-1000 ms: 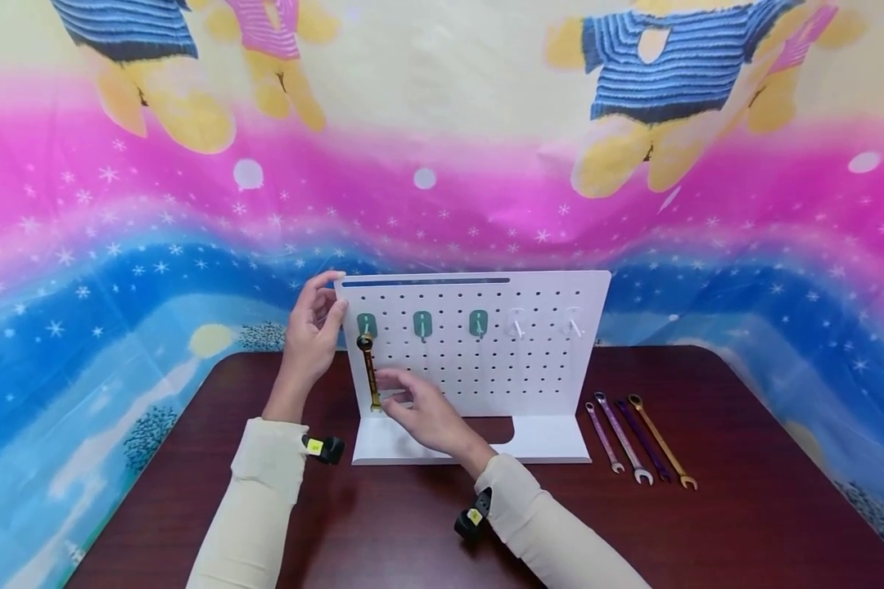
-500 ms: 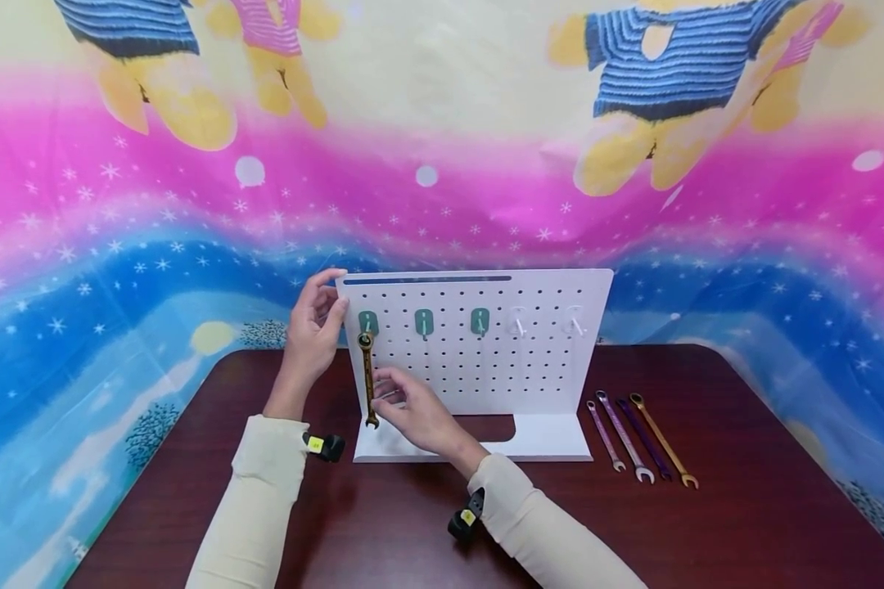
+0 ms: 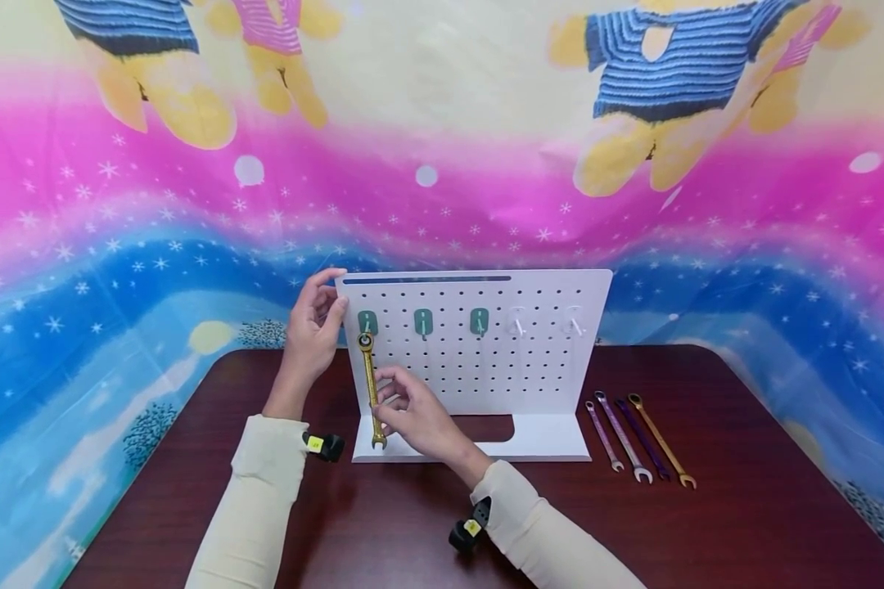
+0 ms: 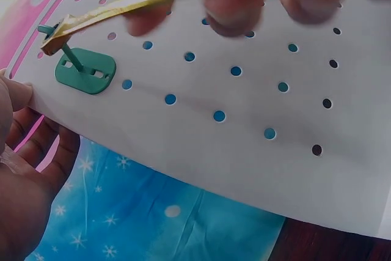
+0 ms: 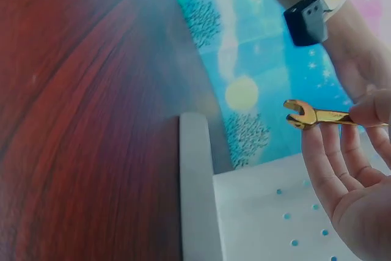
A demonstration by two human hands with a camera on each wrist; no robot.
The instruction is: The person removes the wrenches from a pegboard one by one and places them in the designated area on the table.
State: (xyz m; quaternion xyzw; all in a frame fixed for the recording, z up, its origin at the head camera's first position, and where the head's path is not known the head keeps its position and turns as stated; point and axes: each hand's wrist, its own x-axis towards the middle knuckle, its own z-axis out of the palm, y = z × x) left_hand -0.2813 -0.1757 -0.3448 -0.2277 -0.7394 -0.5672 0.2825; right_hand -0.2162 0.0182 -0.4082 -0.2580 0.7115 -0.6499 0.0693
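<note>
A gold combination wrench (image 3: pixel 369 368) hangs with its ring end on the peg of the leftmost green hook (image 4: pixel 91 71) of a white pegboard (image 3: pixel 545 352). My right hand (image 3: pixel 420 417) pinches the wrench's lower part between thumb and fingers; in the right wrist view its open-ended jaw (image 5: pixel 299 114) sticks out past the fingertips. The wrench's lower end stands away from the board. My left hand (image 3: pixel 313 327) grips the board's upper left edge, thumb in front and fingers behind, partly hidden.
Two more green hooks (image 3: pixel 423 321) and two clear hooks (image 3: pixel 517 322) line the board to the right. Several wrenches (image 3: pixel 619 433) lie side by side on the dark wooden table (image 3: pixel 744 491), right of the board's base. A printed cloth (image 3: pixel 442 204) hangs behind.
The wrench's lower end has swung outward from the board, toward me, with my right hand's fingers on it. The left hand stays at the board's edge.
</note>
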